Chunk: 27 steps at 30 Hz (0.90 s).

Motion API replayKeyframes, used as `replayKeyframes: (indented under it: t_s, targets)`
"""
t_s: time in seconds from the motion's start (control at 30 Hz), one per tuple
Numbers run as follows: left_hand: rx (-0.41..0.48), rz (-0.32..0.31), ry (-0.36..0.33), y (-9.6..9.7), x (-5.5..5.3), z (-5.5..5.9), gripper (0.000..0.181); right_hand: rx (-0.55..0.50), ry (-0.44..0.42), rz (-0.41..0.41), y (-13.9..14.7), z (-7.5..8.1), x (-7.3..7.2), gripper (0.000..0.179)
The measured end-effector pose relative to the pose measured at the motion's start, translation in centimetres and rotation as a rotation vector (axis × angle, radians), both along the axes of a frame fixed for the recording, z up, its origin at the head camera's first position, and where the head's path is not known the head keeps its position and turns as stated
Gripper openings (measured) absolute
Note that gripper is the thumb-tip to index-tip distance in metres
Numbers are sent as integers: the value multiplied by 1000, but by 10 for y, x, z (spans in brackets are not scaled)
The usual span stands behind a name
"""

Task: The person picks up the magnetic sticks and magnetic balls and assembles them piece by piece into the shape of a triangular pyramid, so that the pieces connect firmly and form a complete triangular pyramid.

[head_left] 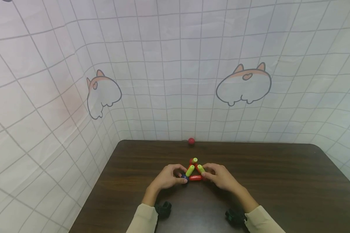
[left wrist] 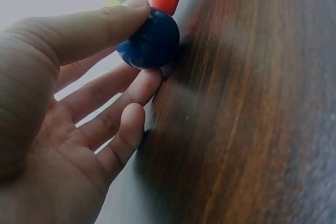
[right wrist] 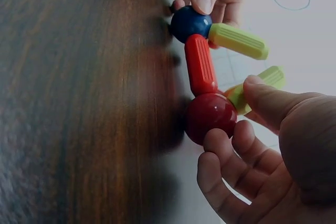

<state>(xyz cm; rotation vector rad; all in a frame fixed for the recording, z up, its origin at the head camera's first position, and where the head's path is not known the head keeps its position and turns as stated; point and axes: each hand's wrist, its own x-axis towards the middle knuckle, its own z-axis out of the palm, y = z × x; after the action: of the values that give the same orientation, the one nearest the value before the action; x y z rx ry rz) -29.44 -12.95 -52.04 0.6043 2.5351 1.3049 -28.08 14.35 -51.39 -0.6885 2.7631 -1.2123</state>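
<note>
A triangle of red rods lies on the table, with balls at its corners and yellow-green rods slanting up from them. At the near left corner, my left hand holds the blue ball between thumb and fingers. Opposite it, my right hand pinches a yellow-green rod just above the dark red ball, and its other fingertips touch that ball. The back corner has a red ball, partly hidden by its own upright rod.
A loose red ball sits at the far edge of the dark wooden table. Behind it hangs a white gridded cloth with cartoon animal prints. Black wrist devices sit under both wrists.
</note>
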Motion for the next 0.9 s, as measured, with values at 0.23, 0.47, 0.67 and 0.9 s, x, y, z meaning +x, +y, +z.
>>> replayKeyframes:
  t_s: [0.23, 0.47, 0.67, 0.9]
  targets:
    - [4, -7, 19, 1, 0, -1, 29, 2, 12, 5, 0, 0, 0, 22]
    - [1, -5, 28, 2, -1, -1, 28, 12, 19, 2, 1, 0, 0, 23]
    - [9, 3, 34, 6, 1, 1, 25, 18, 19, 3, 1, 0, 0, 24]
    - [12, 18, 47, 7, 1, 0, 19, 20, 32, 6, -1, 0, 1, 22]
